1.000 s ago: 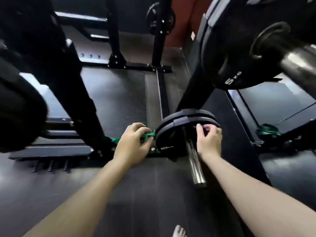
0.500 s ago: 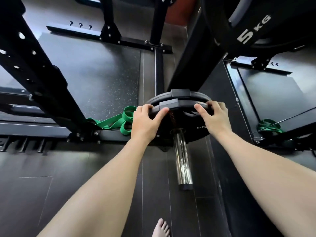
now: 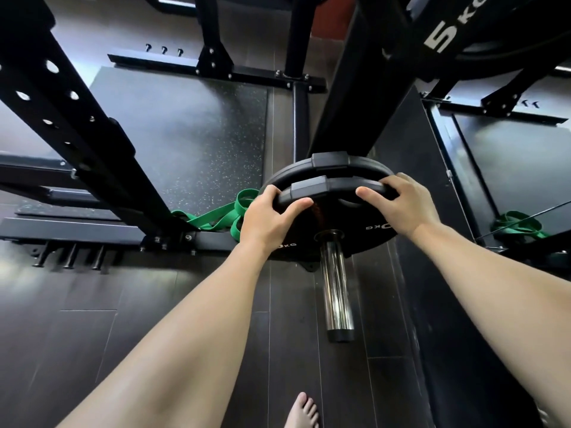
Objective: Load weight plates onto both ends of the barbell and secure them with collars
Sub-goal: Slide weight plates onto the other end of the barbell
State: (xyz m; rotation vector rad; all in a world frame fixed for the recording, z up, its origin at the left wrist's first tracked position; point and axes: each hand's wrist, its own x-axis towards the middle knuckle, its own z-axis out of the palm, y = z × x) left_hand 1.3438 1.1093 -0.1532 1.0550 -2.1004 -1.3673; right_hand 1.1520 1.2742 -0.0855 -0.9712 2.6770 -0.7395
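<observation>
Both hands, left hand (image 3: 272, 216) and right hand (image 3: 403, 202), curl round the rim of the near weight plate (image 3: 336, 211) seated on the chrome storage peg (image 3: 336, 291); risk: uneven pull could bind it or drop it toward the bare foot (image 3: 301, 410).

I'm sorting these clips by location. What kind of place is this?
Most likely a gym's weight area. Both hands grip a black weight plate on a steel sleeve, a perforated black rack upright stands on a speckled rubber mat, and green resistance bands lie nearby.
</observation>
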